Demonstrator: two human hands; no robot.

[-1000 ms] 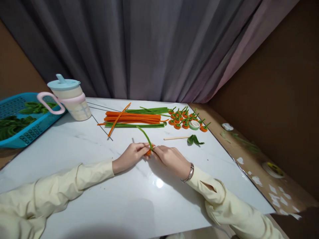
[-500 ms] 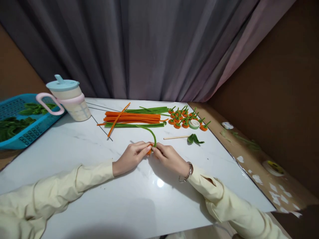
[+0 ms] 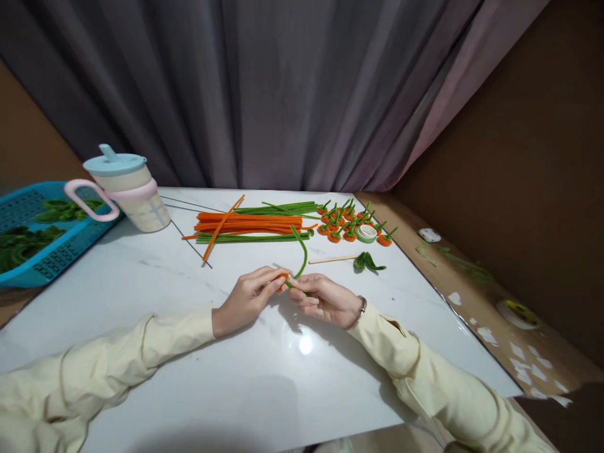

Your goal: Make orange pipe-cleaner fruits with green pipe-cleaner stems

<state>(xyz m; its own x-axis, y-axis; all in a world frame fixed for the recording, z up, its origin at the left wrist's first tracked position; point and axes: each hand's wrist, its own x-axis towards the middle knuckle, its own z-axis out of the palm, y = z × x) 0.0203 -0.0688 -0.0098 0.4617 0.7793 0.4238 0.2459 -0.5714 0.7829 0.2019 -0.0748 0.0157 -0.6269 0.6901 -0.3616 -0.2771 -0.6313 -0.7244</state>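
Note:
Over the middle of the white table, my left hand [image 3: 250,296] pinches a small orange pipe-cleaner piece [image 3: 282,281] between thumb and fingers. My right hand [image 3: 328,299] meets it from the right, thumb and forefinger closed on a green pipe cleaner [image 3: 303,251]. The green strand arcs upward from the orange piece, its free end above my fingers. Exactly how the two join is hidden by the fingertips. Behind the hands lie a bundle of orange pipe cleaners [image 3: 255,223] and green pipe cleaners [image 3: 278,209].
Several finished orange pieces with green stems [image 3: 335,236] cluster at the back right around a tape roll [image 3: 367,233]. A thin stick [image 3: 333,259] and dark green leaves [image 3: 367,262] lie nearer. At left stand a lidded cup [image 3: 136,201] and a blue basket [image 3: 61,251].
My right hand has turned palm-up, its lower fingers loosening. The green strand has swung from leaning left to standing more upright and further right. My left hand stays in place.

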